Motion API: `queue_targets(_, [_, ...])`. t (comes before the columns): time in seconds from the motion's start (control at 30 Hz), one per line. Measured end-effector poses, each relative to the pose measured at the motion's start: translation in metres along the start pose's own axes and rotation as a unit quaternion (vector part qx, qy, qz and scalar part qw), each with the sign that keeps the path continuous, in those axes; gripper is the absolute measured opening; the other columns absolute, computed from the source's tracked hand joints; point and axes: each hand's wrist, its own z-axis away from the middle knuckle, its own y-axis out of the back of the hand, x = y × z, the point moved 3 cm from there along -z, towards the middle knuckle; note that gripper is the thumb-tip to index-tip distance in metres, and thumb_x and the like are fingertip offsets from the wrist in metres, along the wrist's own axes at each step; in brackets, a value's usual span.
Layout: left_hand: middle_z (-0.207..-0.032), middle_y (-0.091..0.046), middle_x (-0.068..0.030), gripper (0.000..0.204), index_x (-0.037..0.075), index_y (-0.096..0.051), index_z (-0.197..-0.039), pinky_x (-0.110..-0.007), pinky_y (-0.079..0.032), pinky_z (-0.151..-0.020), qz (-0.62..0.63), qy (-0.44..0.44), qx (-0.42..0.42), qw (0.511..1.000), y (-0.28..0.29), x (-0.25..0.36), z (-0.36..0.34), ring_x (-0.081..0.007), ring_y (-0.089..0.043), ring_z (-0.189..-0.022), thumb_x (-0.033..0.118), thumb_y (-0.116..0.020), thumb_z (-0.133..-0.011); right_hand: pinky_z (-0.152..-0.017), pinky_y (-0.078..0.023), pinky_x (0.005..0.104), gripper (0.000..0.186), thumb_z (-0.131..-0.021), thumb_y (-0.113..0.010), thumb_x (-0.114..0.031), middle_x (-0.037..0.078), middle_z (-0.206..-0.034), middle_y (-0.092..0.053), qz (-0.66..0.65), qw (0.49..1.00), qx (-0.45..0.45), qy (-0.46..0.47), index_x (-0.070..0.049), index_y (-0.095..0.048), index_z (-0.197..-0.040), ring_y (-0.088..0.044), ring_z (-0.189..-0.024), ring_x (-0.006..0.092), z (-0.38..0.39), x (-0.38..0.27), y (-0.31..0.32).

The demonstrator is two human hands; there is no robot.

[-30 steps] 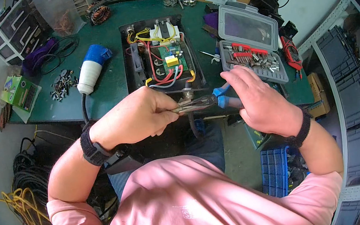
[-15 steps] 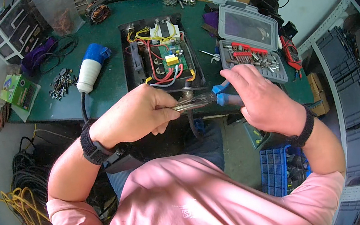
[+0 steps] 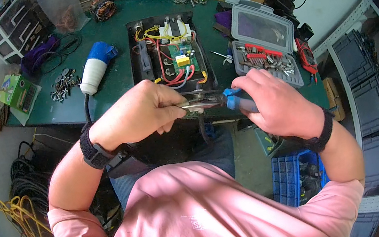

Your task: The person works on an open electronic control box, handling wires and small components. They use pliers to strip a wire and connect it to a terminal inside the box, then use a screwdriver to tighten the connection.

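Blue-handled pliers (image 3: 233, 100) lie across the front edge of the bench, gripped by my right hand (image 3: 275, 103) with the fingers wrapped round the handles. Their jaws point left, toward my left hand (image 3: 147, 111). Thumb and forefinger of that hand are pinched together at the jaw tips, on a small thin piece mostly hidden by the fingers. Just beyond lies an open black housing (image 3: 138, 79) with a green circuit board (image 3: 191, 62) and red, yellow and blue wires inside. A metal cable gland (image 3: 198, 87) at its near end is partly covered by the pliers.
On the left, a blue-and-white industrial plug (image 3: 94, 74) lies beside a pile of screws (image 3: 65, 85) and a green box (image 3: 16, 93). An open grey tool case (image 3: 265, 48), a screwdriver (image 3: 222, 56) and a red meter (image 3: 306, 56) are at right. Coiled cables (image 3: 24, 180) sit below.
Both hands and the pliers have shifted slightly away from my body. My right fingers have closed further and the plier handles look nearer together. The pinch of my left hand stays.
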Motion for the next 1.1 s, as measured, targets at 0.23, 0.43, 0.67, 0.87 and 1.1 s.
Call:
queue_targets(0.23, [-0.065, -0.054, 0.0000, 0.020, -0.001, -0.066, -0.106, -0.027, -0.043, -0.056, -0.136, -0.078, 0.325, 0.933, 0.052, -0.037, 0.017, -0.0082, -0.051, -0.060, 0.009, -0.064, -0.089, -0.069, -0.052, 0.0430, 0.023, -0.078, -0.069, -0.019, 0.015, -0.085, -0.059, 0.222, 0.974, -0.003, 0.036, -0.004, -0.058, -0.093, -0.061, -0.081, 0.0325, -0.050, 0.000, 0.036])
queue_targets(0.43, [-0.060, -0.053, -0.0034, 0.030, -0.003, -0.064, -0.084, -0.031, -0.042, -0.047, -0.153, 0.052, 0.269, 0.949, 0.063, -0.087, 0.003, -0.0119, -0.053, -0.052, 0.026, -0.063, -0.093, -0.067, -0.053, 0.0412, 0.009, -0.080, -0.061, -0.014, 0.015, -0.079, -0.065, 0.334, 0.937, -0.065, 0.080, -0.006, -0.065, -0.083, -0.066, -0.075, 0.0320, -0.107, -0.016, 0.046])
queue_targets(0.67, [-0.056, -0.057, -0.0194, 0.050, -0.006, -0.064, -0.073, -0.042, -0.045, -0.051, -0.208, 0.076, 0.165, 0.961, 0.070, -0.102, -0.024, -0.0298, -0.058, -0.051, 0.040, -0.062, -0.091, -0.064, -0.056, 0.0375, 0.011, -0.074, -0.063, -0.014, 0.013, -0.074, -0.070, 0.432, 0.888, -0.114, 0.109, -0.008, -0.071, -0.071, -0.070, -0.074, 0.0279, -0.143, -0.028, 0.032])
queue_targets(0.87, [-0.070, -0.060, -0.0287, 0.048, -0.007, -0.066, -0.074, -0.048, -0.047, -0.065, -0.230, 0.033, 0.146, 0.961, 0.070, -0.112, -0.037, -0.0437, -0.060, -0.068, 0.039, -0.062, -0.088, -0.068, -0.054, 0.0416, 0.011, -0.080, -0.063, -0.014, 0.015, -0.081, -0.067, 0.422, 0.883, -0.201, 0.051, -0.006, -0.066, -0.086, -0.067, -0.077, 0.0308, -0.159, -0.041, 0.029])
queue_targets(1.1, [-0.075, -0.062, -0.0280, 0.043, -0.006, -0.067, -0.076, -0.049, -0.047, -0.066, -0.224, 0.034, 0.136, 0.964, 0.069, -0.109, -0.036, -0.0445, -0.061, -0.072, 0.035, -0.061, -0.089, -0.064, -0.055, 0.0386, 0.011, -0.077, -0.062, -0.014, 0.014, -0.076, -0.069, 0.441, 0.877, -0.179, 0.063, -0.008, -0.071, -0.076, -0.070, -0.075, 0.0286, -0.164, -0.041, 0.025])
